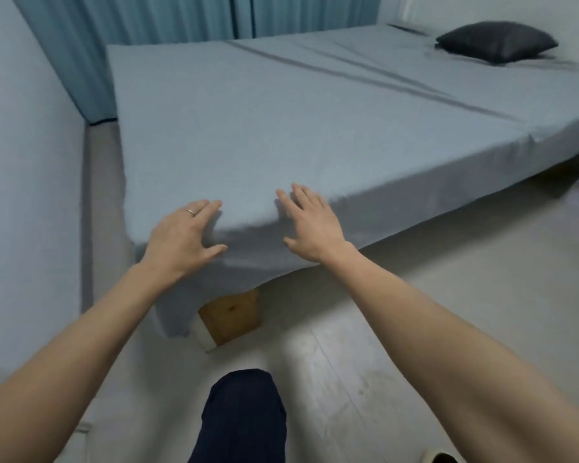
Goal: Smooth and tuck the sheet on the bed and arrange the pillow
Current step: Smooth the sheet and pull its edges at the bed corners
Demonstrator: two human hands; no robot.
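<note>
A pale blue-grey sheet [264, 128] with two dark stripes covers the bed and lies mostly flat. At the near corner it drapes loosely over the edge, hanging beside a wooden bed leg [231, 317]. My left hand [181, 238] is open, palm down at that corner, a ring on one finger. My right hand [310, 225] is open too, fingers spread over the sheet's edge just to the right. A dark grey pillow [497, 41] lies at the far right end of the bed.
A wall [24, 178] runs close along the bed's left side, leaving a narrow grey gap. Blue curtains [181, 18] hang behind the bed. Light wood-look floor [381, 329] stretches in front. My knee in dark trousers [244, 416] is at the bottom.
</note>
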